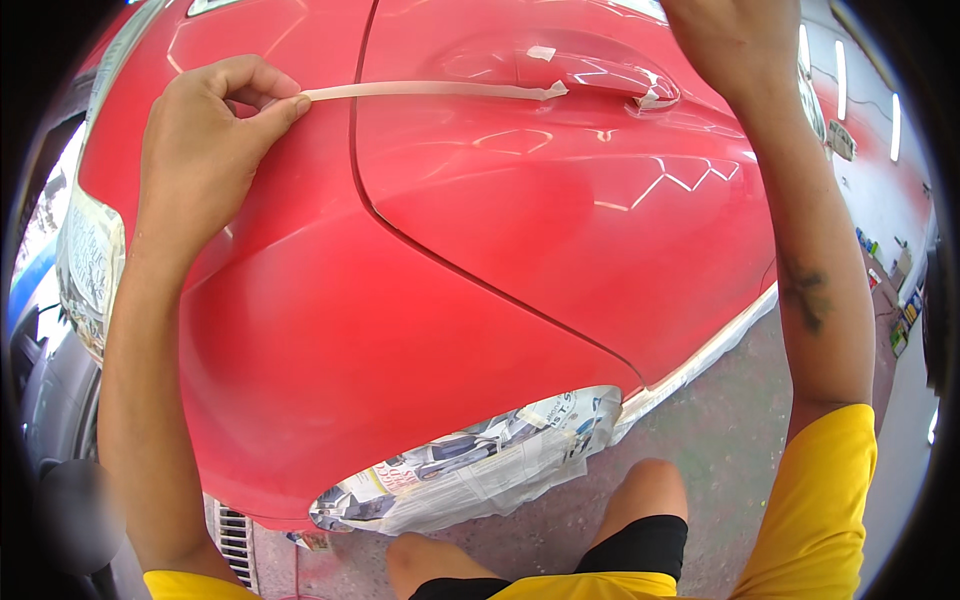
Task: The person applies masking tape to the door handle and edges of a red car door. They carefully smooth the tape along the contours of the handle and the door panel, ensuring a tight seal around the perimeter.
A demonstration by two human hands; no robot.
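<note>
My left hand [215, 125] pinches one end of a strip of pale masking tape [430, 89] between thumb and fingers. The strip runs nearly straight to the right across the seam of a red car's rear door [560, 210]. Its torn far end lies just left of the door handle [610, 78]. Small tape scraps [541, 52] cling around the handle. At the upper right, my right hand [735, 40] is raised near the car's upper side; its fingers are cut off by the frame edge, so their grip is hidden.
Newspaper [470, 465] covers the wheel arch, and more masking paper [90, 245] covers the car's rear at the left. Masking runs along the lower sill [690, 370]. A floor grate [235, 545] lies at the lower left. Containers [905, 320] stand by the right wall.
</note>
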